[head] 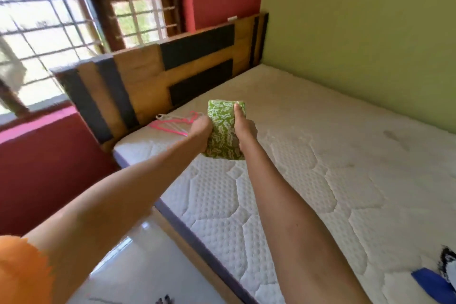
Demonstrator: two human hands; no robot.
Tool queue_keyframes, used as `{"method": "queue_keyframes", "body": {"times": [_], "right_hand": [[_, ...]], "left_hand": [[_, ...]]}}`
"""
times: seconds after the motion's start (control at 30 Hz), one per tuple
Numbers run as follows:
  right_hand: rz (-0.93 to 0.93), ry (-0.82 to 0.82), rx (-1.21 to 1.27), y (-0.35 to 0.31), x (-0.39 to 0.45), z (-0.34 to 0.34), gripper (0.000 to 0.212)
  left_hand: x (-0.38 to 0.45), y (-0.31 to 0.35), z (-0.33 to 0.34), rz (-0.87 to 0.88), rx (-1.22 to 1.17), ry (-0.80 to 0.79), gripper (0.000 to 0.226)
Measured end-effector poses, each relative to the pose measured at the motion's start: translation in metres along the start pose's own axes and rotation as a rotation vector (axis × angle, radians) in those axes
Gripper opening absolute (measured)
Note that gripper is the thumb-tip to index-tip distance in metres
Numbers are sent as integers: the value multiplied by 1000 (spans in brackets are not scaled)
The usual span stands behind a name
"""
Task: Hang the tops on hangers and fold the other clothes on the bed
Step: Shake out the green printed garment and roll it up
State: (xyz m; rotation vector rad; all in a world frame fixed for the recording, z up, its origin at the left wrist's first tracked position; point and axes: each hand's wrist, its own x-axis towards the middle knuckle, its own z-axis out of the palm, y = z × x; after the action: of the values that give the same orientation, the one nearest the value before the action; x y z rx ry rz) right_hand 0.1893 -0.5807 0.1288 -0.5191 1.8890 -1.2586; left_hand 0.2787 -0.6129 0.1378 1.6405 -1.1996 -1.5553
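The bed (320, 155) is lying mostly bare, with hangers (172, 122) near the headboard (148, 76). Both arms are reaching out over it, the left hand (199, 134) and right hand (243, 128) each gripping a folded green cloth (223, 128) from the sides, the right thumb pressing on top. Folding appears finished; the next move is calling for setting it down flat.

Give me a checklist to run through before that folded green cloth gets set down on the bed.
1. Folded green cloth held by both hands: ok, left hand and right hand grip its sides.
2. Fold compact: ok.
3. Bare mattress below it: ok.
4. Pink hangers apart from the drop spot: ok, they lie near the headboard.
5. Other clothes out of the way: ok, at the far edge.
6. Fingers behind the cloth: cannot tell.
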Motion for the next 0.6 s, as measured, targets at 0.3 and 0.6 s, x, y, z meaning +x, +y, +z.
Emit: {"method": "queue_keyframes", "body": {"times": [0.3, 0.6], "right_hand": [[-120, -285, -123, -38, -71, 152, 81], [-204, -657, -251, -46, -194, 376, 82]], "left_hand": [[13, -2, -178, 4, -186, 214, 38], [-4, -43, -426, 81, -318, 408, 39]]}}
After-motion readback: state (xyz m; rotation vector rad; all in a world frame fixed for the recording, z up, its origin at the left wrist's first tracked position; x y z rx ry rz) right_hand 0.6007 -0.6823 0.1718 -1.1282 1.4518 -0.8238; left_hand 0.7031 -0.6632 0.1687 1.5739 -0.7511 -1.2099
